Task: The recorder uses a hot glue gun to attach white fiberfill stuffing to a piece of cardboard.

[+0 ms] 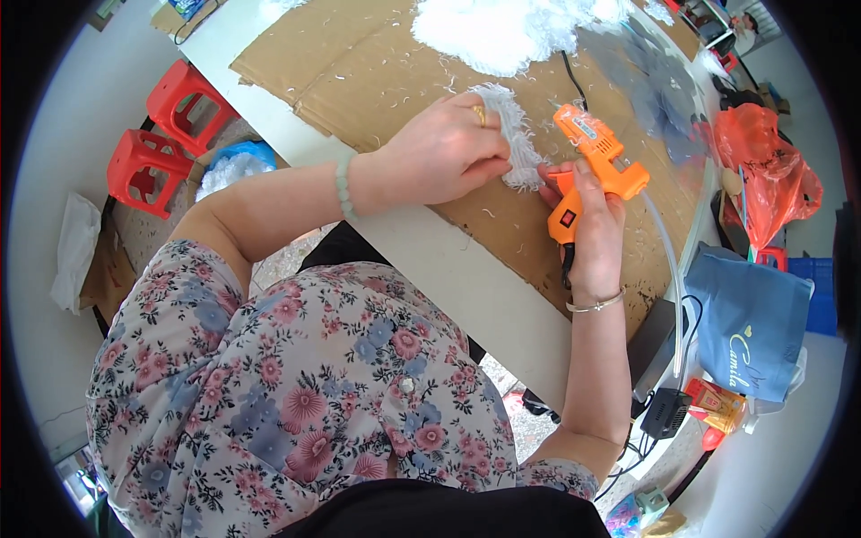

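Item: left hand, mine, gold ring, pale green bead bracelet at the wrist. Fingers curled well inward, thumb and forefinger close together, at the near-left edge of the white fringed piece; whether I pinch it, I cannot tell.

Item: right hand, mine, silver bangle. Fingers wrapped around the handle of an orange glue gun, holding it above the tabletop, nozzle toward the upper left, near the fringed piece. A long clear glue stick trails from its rear.

Item: fringed piece, lying on brown cardboard between my two hands; loose white threads scattered about.

Item: white fluffy heap, far side of the cardboard.

Items, left: two red stools.

Items, right: red plastic bag; blue bag; black power adapter.
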Available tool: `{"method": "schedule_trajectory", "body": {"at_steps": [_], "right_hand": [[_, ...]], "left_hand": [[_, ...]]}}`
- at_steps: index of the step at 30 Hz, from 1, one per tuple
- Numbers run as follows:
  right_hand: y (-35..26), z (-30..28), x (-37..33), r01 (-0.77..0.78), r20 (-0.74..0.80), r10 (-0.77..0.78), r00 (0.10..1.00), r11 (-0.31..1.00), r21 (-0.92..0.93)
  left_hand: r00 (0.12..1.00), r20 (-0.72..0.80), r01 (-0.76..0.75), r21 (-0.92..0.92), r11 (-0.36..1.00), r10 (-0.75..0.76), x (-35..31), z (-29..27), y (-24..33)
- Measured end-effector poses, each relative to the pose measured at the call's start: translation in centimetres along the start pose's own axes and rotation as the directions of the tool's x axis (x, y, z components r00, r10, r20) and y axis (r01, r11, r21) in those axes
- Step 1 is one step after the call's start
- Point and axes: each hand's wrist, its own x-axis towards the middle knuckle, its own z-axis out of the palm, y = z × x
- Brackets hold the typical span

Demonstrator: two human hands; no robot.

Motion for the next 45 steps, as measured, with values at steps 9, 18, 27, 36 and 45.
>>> {"method": "schedule_trajectory", "body": {"at_steps": [9,18,27,36,45], "right_hand": [[0.1,-0.3,0.3,-0.004,0.01,0.004,1.0,1.0,0.029],[-0.2,0.1,-0.7,0.0,0.007,0.0,1.0,0.999,0.044],[-0.3,0.4,-1.5,0.025,0.019,-0.027,0.999,0.998,0.065],[-0.7,2.0,-3.5,0.113,-0.038,-0.11,0.993,0.988,0.109],[-0.1,3.5,-2.9,0.066,-0.039,-0.059,0.997,0.972,0.227]], "left_hand": [[0.975,0.097,-0.215,0.194,0.957,0.2,0.5,-0.4,0.2],[0.995,0.08,-0.057,-0.027,0.998,0.059,1.4,0.7,-1.1],[0.974,0.115,0.215,-0.175,0.961,-0.197,1.8,1.1,-0.7],[0.97,0.144,0.213,-0.113,0.97,-0.196,1.3,0.9,-0.6],[0.964,0.151,0.24,-0.126,0.963,-0.22,1.2,0.6,-0.3]]}}
